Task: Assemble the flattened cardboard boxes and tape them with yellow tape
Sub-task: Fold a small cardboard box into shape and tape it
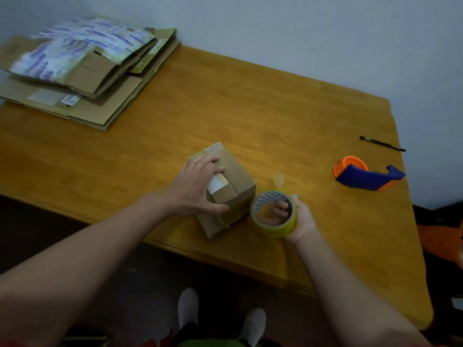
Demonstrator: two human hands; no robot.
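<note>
A small assembled cardboard box (pixel 235 189) with a white label stands near the table's front edge. My left hand (pixel 198 189) lies over its top, fingers spread across the flaps and thumb down its near side. Just right of the box, my right hand (pixel 300 219) holds a roll of yellow tape (pixel 274 214), with fingers curled through its core. A short clear-looking tape end sticks up behind the roll. A stack of flattened cardboard boxes (pixel 82 73) lies at the table's far left corner.
The wooden table (pixel 250 116) stands against a pale wall. A blue and orange tape dispenser (pixel 365 175) lies at the right, a black pen (pixel 382 144) beyond it. My feet in white shoes (pixel 220 316) show below the table's front edge.
</note>
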